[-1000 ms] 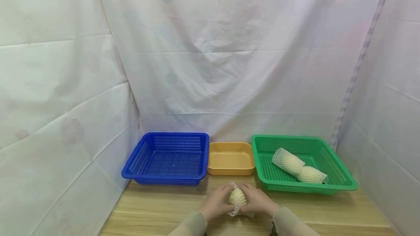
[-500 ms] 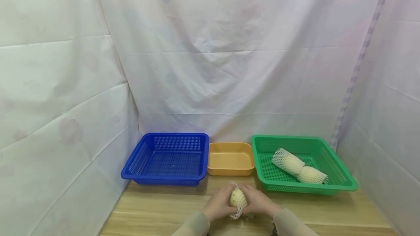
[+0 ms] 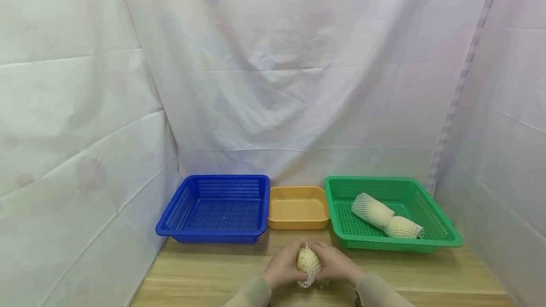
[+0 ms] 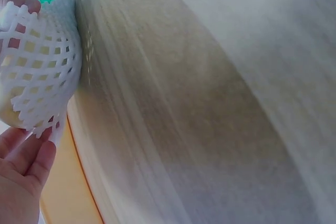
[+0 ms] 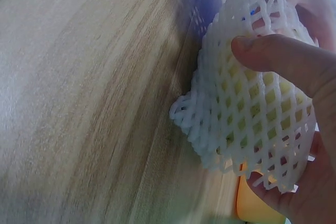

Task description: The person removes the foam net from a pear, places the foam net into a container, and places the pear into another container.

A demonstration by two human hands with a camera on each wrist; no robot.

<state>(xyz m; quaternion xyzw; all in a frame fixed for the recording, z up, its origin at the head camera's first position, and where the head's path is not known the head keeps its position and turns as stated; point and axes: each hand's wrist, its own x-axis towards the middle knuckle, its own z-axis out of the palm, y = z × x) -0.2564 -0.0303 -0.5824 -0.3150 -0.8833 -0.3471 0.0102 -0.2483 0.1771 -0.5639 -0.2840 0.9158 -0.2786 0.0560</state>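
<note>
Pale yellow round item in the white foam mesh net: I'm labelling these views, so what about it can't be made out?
- Head view: its sides; the left hand and right hand hide them.
- Left wrist view: part of the item and white foam mesh net, cut off by the left edge.
- Right wrist view: surface marks, partly covered by net strands and the thumb.
</note>
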